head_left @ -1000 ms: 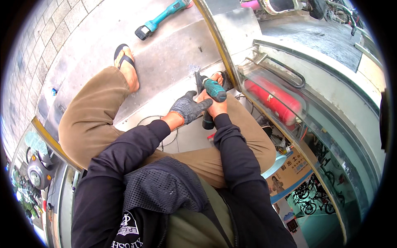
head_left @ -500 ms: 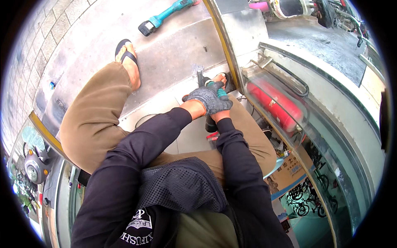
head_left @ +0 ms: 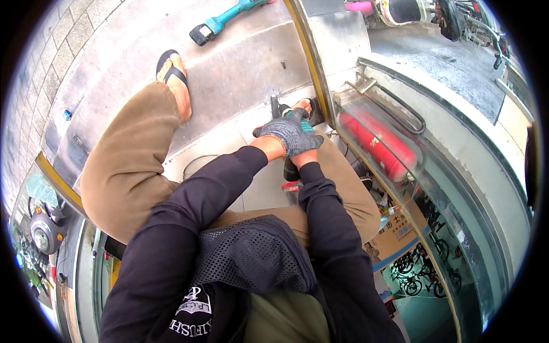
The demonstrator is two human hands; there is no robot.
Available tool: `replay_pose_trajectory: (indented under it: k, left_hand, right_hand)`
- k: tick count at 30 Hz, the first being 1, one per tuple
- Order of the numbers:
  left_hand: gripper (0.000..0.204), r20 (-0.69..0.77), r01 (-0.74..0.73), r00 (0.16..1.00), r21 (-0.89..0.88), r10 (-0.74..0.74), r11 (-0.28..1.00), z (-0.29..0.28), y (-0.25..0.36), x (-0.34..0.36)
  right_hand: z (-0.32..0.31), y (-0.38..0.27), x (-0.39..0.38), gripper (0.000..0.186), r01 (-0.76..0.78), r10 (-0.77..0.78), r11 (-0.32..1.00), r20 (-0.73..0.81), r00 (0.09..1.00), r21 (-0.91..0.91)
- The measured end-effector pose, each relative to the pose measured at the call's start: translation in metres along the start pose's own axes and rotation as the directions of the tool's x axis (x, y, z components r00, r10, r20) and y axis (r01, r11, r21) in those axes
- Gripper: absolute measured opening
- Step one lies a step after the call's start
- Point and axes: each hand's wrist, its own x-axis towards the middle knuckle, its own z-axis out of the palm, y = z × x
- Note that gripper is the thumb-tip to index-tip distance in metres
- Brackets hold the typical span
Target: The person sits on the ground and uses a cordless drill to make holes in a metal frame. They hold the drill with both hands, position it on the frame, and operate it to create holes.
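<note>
A teal and black power tool [head_left: 307,126] is in both my hands, low between my knees, with its front by the edge of the grey step [head_left: 246,66]. My left hand [head_left: 290,135], in a grey knit glove with an orange cuff, lies wrapped over the tool's body. Beneath it my right hand [head_left: 307,155] closes round the tool; its fingers are mostly hidden by the left. A dark bar-like part [head_left: 275,107] sticks out past the left hand toward the step. The tool's tip is hard to make out.
Another teal power tool with a black battery [head_left: 214,26] lies on the step. A red fire extinguisher [head_left: 380,146] stands behind glass at right, near a cardboard box [head_left: 397,228]. A thin cable loop [head_left: 191,163] and a red-topped object [head_left: 291,187] are on the tiles.
Both hands keep their grip on the tool in nearly the same place. The view has shifted slightly.
</note>
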Motion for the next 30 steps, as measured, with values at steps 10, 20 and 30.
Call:
replay_pose_trajectory:
  k: [10,20,30]
  left_hand:
    - [0.096,0.068,0.081,0.995,-0.057,-0.077,0.995,-0.020,0.009,-0.010]
    - [0.102,0.009,0.013,1.000,-0.032,-0.012,0.999,-0.007,-0.013,-0.015]
    - [0.108,0.092,0.112,0.990,-0.018,-0.110,0.994,0.011,-0.019,-0.023]
  right_hand:
    - [0.001,-0.003,0.005,0.068,-0.003,0.006,0.997,0.028,1.000,-0.073]
    - [0.017,0.006,-0.004,0.052,0.019,-0.023,0.996,-0.045,0.999,-0.084]
    - [0.051,0.047,-0.026,0.050,-0.081,0.081,0.996,-0.012,0.997,-0.030]
